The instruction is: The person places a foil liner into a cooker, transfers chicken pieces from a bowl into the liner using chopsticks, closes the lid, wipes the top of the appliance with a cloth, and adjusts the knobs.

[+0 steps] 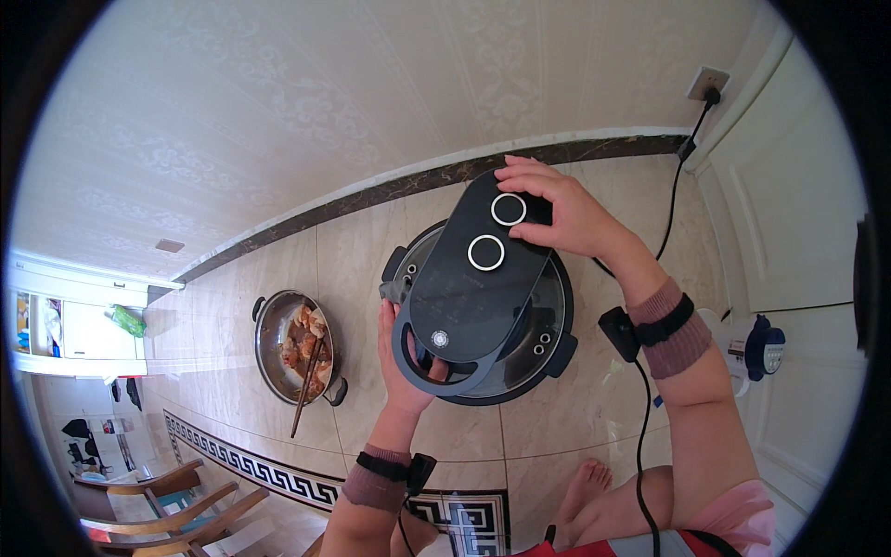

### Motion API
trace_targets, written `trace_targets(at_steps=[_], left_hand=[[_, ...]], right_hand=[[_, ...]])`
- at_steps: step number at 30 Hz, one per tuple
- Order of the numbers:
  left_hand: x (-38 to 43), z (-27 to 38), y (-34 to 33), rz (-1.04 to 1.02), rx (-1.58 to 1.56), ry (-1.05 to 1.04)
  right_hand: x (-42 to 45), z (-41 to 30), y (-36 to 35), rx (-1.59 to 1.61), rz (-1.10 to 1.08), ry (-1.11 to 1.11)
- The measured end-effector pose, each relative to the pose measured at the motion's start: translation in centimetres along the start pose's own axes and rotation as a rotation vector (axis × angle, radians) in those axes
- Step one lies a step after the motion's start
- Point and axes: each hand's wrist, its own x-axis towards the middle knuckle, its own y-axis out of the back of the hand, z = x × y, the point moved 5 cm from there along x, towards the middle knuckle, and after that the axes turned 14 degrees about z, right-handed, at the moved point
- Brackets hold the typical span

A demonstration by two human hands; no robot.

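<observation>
A dark kitchen appliance [466, 292], its top bearing two white-ringed knobs, is held tilted between my hands above a wide round electric pan with a glass lid [529, 362]. My right hand [550, 205] spreads over its far end, fingers on the edge and thumb beside a knob. At the near end my left hand [411, 369] reaches through and under the loop handle, partly hidden by it. Left of these, on the floor, a two-handled steel pan [263, 355] contains browned meat pieces [303, 348], with wooden chopsticks [306, 390] leaning across its rim.
Tiled floor [390, 425] runs along a patterned wall with a dark baseboard [390, 198]. A black cord [674, 209] drops from the wall outlet [708, 82] at the right, near white door panels. Wooden chairs [160, 487] stand lower left, and a blue-lidded container [762, 348] lies at the right.
</observation>
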Motion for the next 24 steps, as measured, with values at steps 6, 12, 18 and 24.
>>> trace_targets(at_steps=[6, 12, 18, 24], left_hand=[[0.2, 0.1, -0.1, -0.007, -0.012, 0.012], [0.1, -0.1, 0.0, -0.001, -0.065, 0.017], [-0.8, -0.7, -0.3, -0.032, 0.069, -0.003], [-1.0, -0.9, -0.4, 0.0, 0.057, -0.021]], right_hand=[[0.0, 0.0, 0.1, 0.007, 0.016, -0.035], [0.1, -0.1, -0.1, 0.012, 0.032, -0.024], [-0.1, -0.3, 0.1, 0.023, 0.056, -0.057], [0.0, -0.1, 0.0, 0.018, 0.05, -0.036]])
